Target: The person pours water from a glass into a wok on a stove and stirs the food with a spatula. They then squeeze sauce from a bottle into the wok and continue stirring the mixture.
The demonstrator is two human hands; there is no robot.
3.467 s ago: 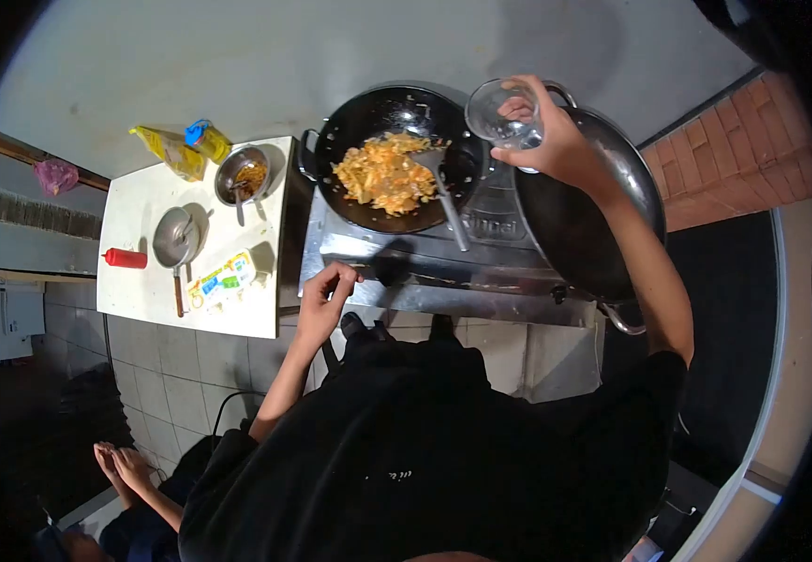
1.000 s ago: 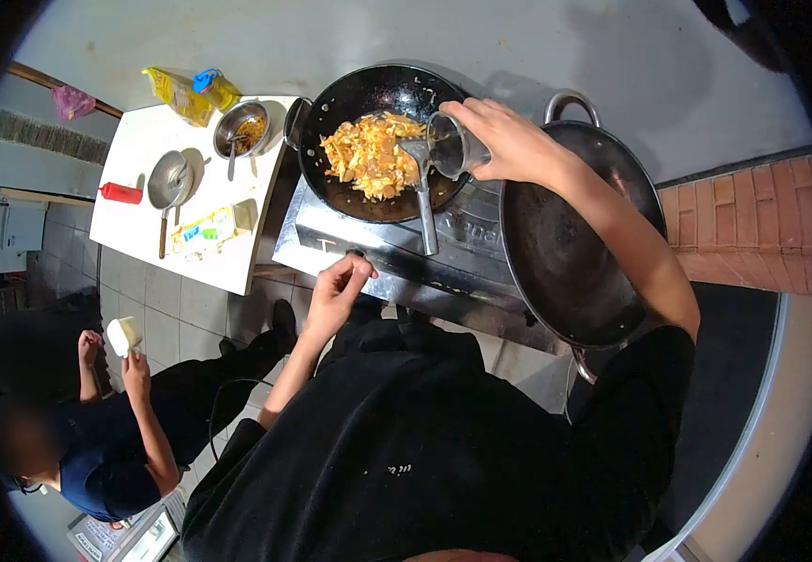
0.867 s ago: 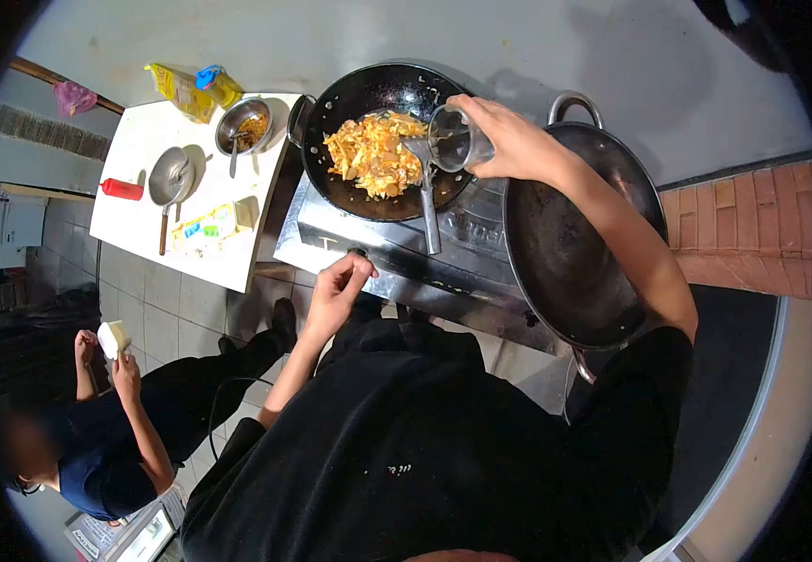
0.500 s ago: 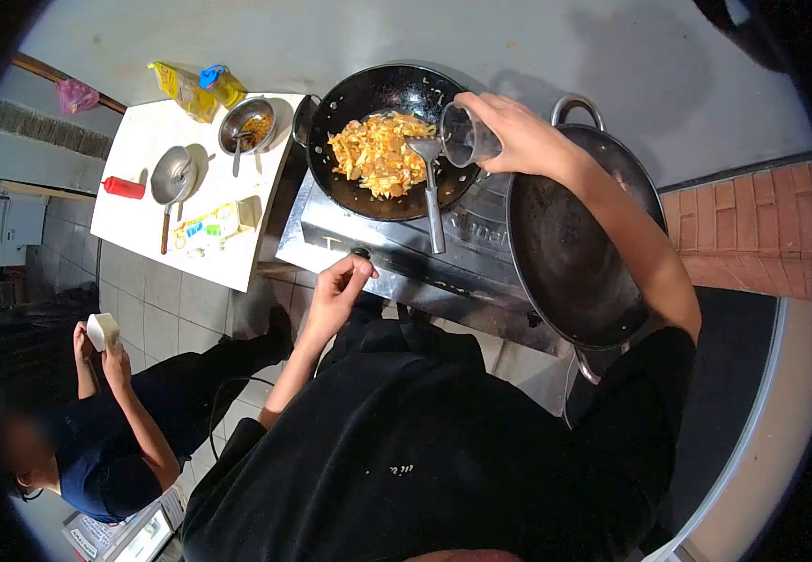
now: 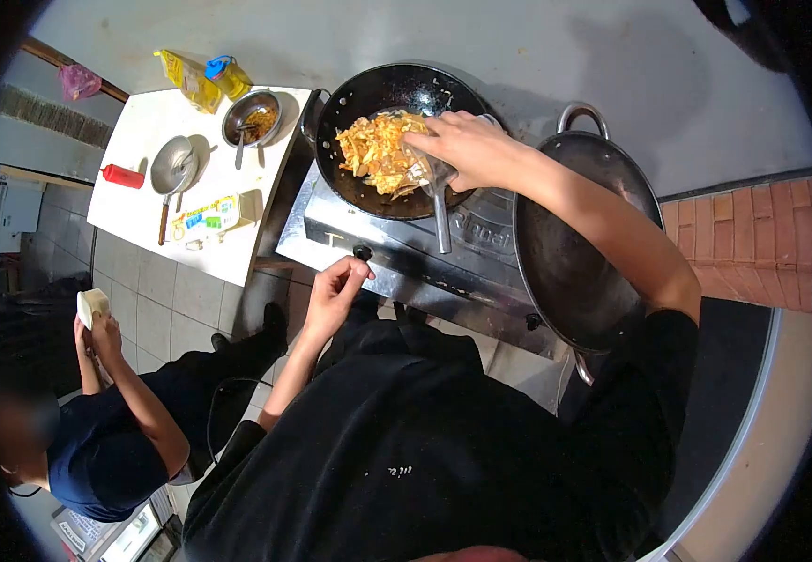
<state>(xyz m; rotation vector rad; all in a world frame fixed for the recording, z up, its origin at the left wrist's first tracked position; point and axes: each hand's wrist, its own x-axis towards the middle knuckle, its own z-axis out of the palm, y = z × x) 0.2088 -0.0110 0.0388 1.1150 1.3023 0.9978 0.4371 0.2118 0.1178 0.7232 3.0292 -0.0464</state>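
Observation:
Over the right side of a black wok (image 5: 338, 183), my right hand (image 5: 462, 150) grips a clear cup (image 5: 492, 122), mostly hidden behind the fingers and tilted towards the food. Chopped yellow-orange food (image 5: 378, 155) is heaped in the wok. A metal spatula (image 5: 442, 225) rests in the wok with its handle over the front rim; my hand partly covers its blade. My left hand (image 5: 335, 290) is closed, thumb against curled fingers, just below a black stove knob (image 5: 362, 253) and apart from it. I see nothing in those fingers.
A second large pan (image 5: 574, 244) sits on the right of the steel stove (image 5: 331, 229). The white table (image 5: 125, 220) at left bears bowls, a red bottle (image 5: 123, 176), a yellow bag and a jar. Another person (image 5: 115, 440) stands at lower left, holding a pale object.
My right hand has moved left and down over the food, tipping the cup further. My left hand stays by the knob. The other person's hands have shifted around the pale object.

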